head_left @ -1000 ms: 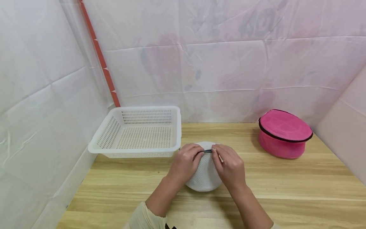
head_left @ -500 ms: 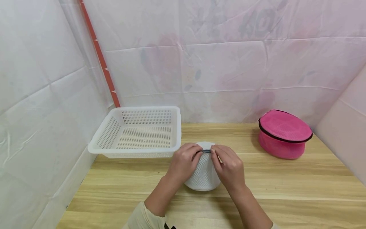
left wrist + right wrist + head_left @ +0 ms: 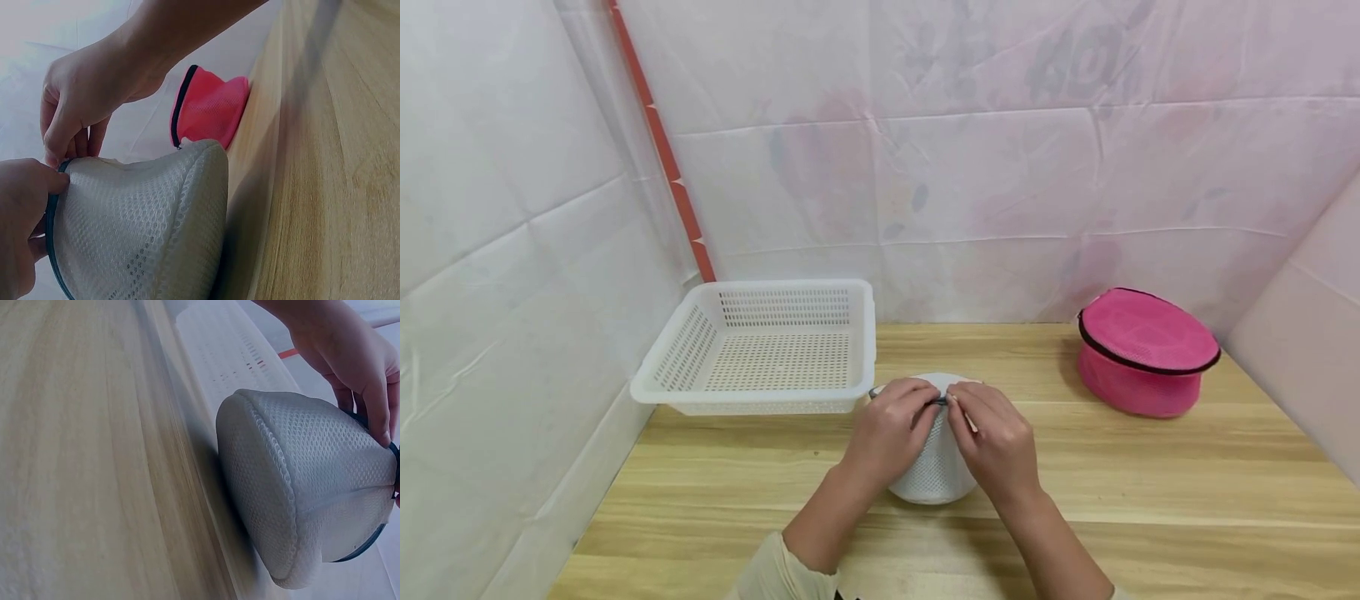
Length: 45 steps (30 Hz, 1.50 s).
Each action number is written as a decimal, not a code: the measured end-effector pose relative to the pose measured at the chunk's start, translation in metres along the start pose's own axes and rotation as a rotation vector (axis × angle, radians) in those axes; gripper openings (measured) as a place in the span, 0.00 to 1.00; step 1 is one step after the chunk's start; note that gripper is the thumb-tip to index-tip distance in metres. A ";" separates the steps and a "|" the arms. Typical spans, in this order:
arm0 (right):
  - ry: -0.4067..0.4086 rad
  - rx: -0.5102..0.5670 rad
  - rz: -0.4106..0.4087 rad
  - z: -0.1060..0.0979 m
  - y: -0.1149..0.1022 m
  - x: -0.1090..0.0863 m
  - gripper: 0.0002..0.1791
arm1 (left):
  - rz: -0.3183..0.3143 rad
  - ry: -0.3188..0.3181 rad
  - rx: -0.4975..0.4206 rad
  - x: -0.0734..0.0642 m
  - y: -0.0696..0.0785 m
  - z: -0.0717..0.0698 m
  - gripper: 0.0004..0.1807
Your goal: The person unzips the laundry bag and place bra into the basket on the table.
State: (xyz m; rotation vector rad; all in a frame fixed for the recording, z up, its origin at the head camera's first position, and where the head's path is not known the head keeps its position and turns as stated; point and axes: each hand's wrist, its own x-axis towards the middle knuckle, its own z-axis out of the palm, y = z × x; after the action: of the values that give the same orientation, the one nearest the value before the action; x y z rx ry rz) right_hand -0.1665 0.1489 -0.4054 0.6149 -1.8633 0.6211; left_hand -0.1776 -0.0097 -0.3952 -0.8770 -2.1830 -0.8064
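Note:
A round white mesh laundry bag point(image 3: 929, 472) with a dark blue-grey zipper band stands on the table in front of me. My left hand point(image 3: 886, 433) pinches its zipper edge between thumb and fingers. Close beside it, my right hand point(image 3: 997, 440) pinches the same band, the fingertips of both hands nearly meeting at the top. The left wrist view shows the bag's mesh side point(image 3: 131, 219) and the dark band along its rim. In the right wrist view the padded bottom seam of the bag point(image 3: 275, 462) faces the camera. Most of the lid is hidden behind the hands.
A white plastic basket point(image 3: 752, 397) with slotted walls sits at the back left, near the wall. At the back right stands a pink mesh bag point(image 3: 1142, 392) with a black zipper. Pale sheeting point(image 3: 985, 183) encloses the wooden table point(image 3: 1150, 533) on the back and sides.
Both hands have drawn closer together along the zipper band, so less of it shows between the fingertips. More of the band now shows left of the left hand.

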 end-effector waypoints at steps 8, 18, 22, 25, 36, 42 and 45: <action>-0.028 0.024 -0.026 0.001 -0.003 0.000 0.16 | 0.028 0.005 0.007 -0.001 0.002 0.001 0.05; -0.015 0.017 -0.020 0.001 0.000 -0.002 0.17 | 0.028 0.021 -0.049 0.000 -0.002 0.002 0.05; -0.009 0.013 -0.007 0.000 0.002 -0.002 0.17 | 0.013 0.020 -0.060 0.000 -0.004 0.001 0.04; -0.011 0.012 0.005 0.000 0.004 -0.001 0.17 | 0.008 0.023 -0.062 0.000 -0.005 0.000 0.04; -0.010 0.002 0.034 -0.002 0.006 -0.001 0.16 | 0.006 0.030 -0.037 0.001 -0.007 -0.002 0.04; -0.016 -0.010 0.063 -0.002 0.006 -0.002 0.12 | 0.013 0.034 -0.021 0.001 -0.007 -0.001 0.05; -0.020 -0.010 0.072 -0.002 0.007 -0.003 0.10 | 0.018 0.029 -0.007 0.001 -0.007 -0.001 0.04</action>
State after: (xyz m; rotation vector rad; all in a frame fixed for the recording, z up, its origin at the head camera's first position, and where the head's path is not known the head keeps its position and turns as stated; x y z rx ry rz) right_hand -0.1687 0.1554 -0.4080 0.5513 -1.9124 0.6549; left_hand -0.1835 -0.0138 -0.3959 -0.8818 -2.1450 -0.8139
